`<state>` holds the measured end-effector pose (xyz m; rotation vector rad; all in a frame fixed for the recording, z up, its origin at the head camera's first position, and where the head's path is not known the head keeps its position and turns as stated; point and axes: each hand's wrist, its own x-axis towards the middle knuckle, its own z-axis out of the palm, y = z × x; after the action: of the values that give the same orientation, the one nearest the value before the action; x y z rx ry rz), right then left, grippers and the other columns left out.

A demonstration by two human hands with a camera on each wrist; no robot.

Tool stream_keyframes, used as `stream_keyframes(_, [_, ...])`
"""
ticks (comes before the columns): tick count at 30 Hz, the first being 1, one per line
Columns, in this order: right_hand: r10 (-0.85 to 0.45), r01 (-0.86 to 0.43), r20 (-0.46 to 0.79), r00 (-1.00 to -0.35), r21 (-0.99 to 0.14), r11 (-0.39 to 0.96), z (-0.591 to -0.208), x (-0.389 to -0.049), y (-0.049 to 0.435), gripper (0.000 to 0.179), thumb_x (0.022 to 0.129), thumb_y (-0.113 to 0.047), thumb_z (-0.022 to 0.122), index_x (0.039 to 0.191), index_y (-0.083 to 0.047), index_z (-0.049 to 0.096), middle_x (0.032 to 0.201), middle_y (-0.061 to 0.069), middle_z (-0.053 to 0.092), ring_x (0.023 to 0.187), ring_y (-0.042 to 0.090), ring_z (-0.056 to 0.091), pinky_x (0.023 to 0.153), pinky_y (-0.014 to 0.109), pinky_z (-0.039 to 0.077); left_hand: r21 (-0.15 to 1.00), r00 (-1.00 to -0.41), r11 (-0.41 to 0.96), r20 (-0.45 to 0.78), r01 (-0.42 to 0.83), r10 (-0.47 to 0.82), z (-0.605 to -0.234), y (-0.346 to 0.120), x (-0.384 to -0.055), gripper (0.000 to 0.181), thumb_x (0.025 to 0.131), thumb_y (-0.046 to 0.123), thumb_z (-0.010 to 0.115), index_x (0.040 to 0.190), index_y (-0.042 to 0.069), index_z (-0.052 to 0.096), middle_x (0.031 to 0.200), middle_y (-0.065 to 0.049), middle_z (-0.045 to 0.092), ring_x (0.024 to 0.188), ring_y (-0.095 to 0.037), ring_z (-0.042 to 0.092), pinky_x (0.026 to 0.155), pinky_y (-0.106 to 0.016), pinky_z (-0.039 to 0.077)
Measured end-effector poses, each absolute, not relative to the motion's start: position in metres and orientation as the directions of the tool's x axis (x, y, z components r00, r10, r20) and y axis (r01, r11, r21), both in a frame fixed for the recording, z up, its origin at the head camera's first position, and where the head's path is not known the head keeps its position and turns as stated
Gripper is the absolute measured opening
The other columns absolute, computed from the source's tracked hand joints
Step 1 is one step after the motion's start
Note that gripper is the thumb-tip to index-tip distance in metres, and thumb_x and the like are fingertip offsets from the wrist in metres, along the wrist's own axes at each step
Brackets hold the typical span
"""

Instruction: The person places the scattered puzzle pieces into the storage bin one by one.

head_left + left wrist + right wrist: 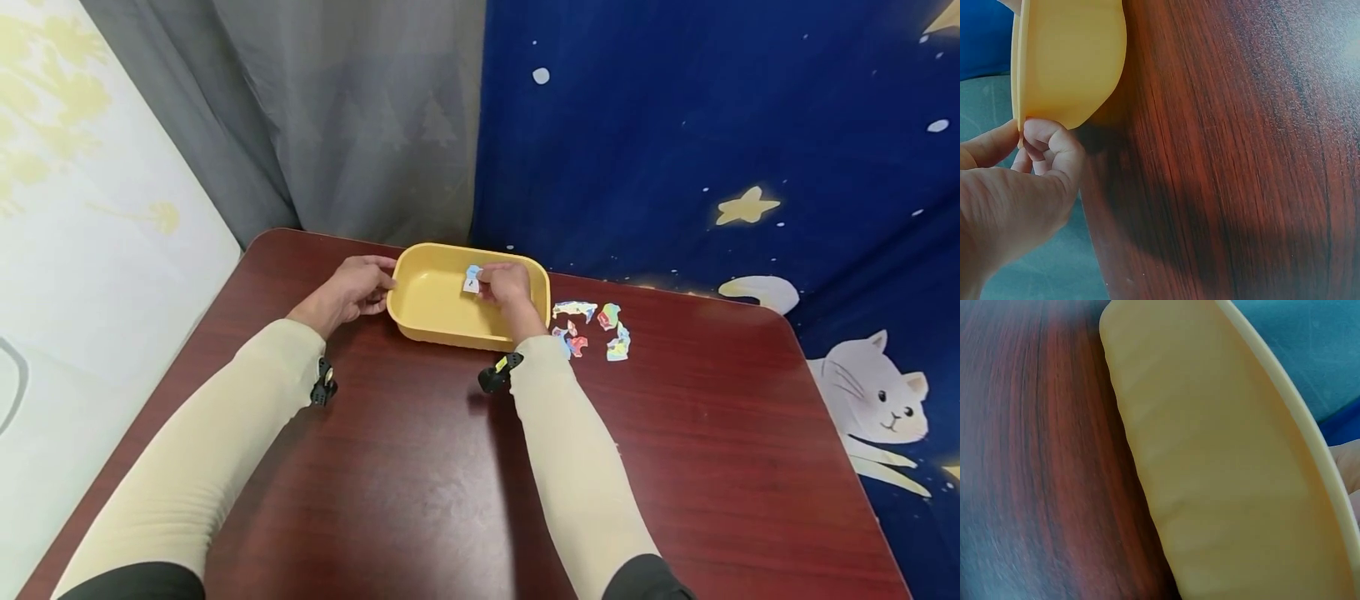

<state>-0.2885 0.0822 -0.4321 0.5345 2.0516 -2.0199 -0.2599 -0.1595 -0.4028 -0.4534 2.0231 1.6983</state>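
Note:
A yellow rectangular plastic tub (442,337) with rounded corners stands near the back edge of the table. At its left end, my left hand (358,287) pinches the rim; in the left wrist view the thumb and curled fingers (1063,147) close on the tub's edge. My right hand (508,283) reaches over the front wall into the tub and pinches a small blue-and-white paper cutout (472,280) above the yellow floor. In the right wrist view the tub's wall (1210,450) hides nearly all of that hand, leaving a sliver of skin (1349,465).
Several colourful paper cutouts (618,343) lie on the dark red wooden table (712,433) just right of the tub, partly behind my right forearm. A grey curtain (375,125) and a blue cloth with stars (637,150) hang behind the table.

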Motion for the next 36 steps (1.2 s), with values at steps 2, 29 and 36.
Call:
stream_keyframes(2, [0.103, 0.415, -0.414, -0.905, -0.910, -0.013, -0.434, -0.290, 0.080, 0.022, 0.090, 0.000, 0.064, 0.112, 0.003, 0.067, 0.074, 0.006, 0.062, 0.058, 0.012, 0.058, 0.056, 0.023, 0.054, 0.831, -0.841, 0.183, -0.540, -0.525, 0.037, -0.403, -0.160, -0.260, 0.047, 0.097, 0.010, 0.053, 0.143, 0.017, 0.047, 0.099, -0.011, 0.054, 0.065, -0.016, 0.051, 0.065, -0.024, 0.053])
stream_keyframes(29, [-0.002, 0.444, -0.445, -0.896, -0.894, 0.054, -0.439, -0.296, 0.029, 0.020, 0.088, 0.000, 0.066, 0.108, 0.003, 0.070, 0.069, 0.007, 0.064, 0.055, 0.012, 0.059, 0.053, 0.022, 0.052, 0.838, -0.846, 0.156, -0.533, -0.523, 0.022, -0.403, -0.157, -0.260, 0.047, 0.095, 0.006, 0.052, 0.141, 0.016, 0.048, 0.080, -0.004, 0.053, 0.059, -0.013, 0.049, 0.057, -0.022, 0.049])
stream_keyframes(36, [0.047, 0.441, -0.439, -0.897, -0.886, 0.145, -0.442, -0.300, 0.020, 0.013, 0.086, -0.001, 0.068, 0.098, 0.001, 0.072, 0.065, 0.007, 0.064, 0.051, 0.012, 0.058, 0.049, 0.023, 0.052, 0.841, -0.848, 0.152, -0.529, -0.520, 0.025, -0.402, -0.155, -0.260, 0.047, 0.095, 0.006, 0.052, 0.142, 0.015, 0.048, 0.077, -0.003, 0.052, 0.058, -0.013, 0.047, 0.057, -0.022, 0.049])
